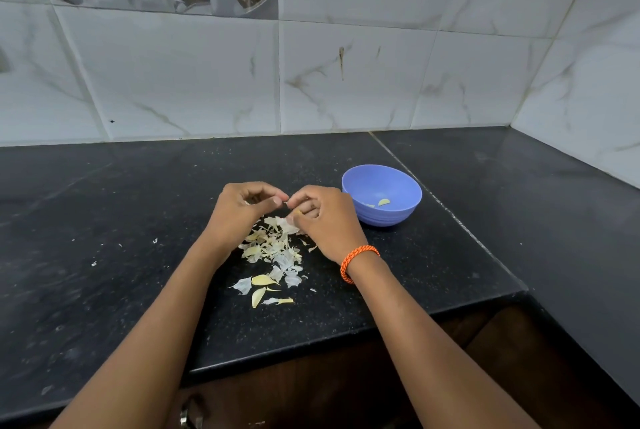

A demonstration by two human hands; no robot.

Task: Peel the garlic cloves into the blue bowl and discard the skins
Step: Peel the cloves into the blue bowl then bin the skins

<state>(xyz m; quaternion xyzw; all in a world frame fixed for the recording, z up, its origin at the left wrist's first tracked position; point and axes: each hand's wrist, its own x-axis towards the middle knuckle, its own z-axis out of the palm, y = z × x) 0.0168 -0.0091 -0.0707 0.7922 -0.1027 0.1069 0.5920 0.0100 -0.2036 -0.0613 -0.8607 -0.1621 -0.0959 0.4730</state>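
1. Fingertips point(277, 201) meet right at the centre, thumb and forefinger of the left hand point(242, 210) curled in to pinch a thin sliver of skin, so fine it barely shows.
2. Opposite, the right hand point(322, 221) has its fingers folded round a garlic clove point(297, 212); only a pale yellow edge peeks out between them, so how much skin is left on it is hard to say.
3. An orange bracelet point(358, 261) sits on the right wrist.
4. Directly under both hands, a loose heap of skins point(273, 252) spreads on the black counter point(104, 255) toward the person, with a few stray flecks off to the left.
5. Just right of the right hand stands the blue bowl point(382, 195), holding one peeled clove point(383, 202) and perhaps a small scrap beside it.
6. Risk watch: that pinch looks slight, so the papery strip could tear short and leave skin on the clove.
7. A slick clove might squirt out of the curled fingers into the heap, where it would be lost among similar pale pieces.
8. Light skins could cling to fingers and ride into the bowl.
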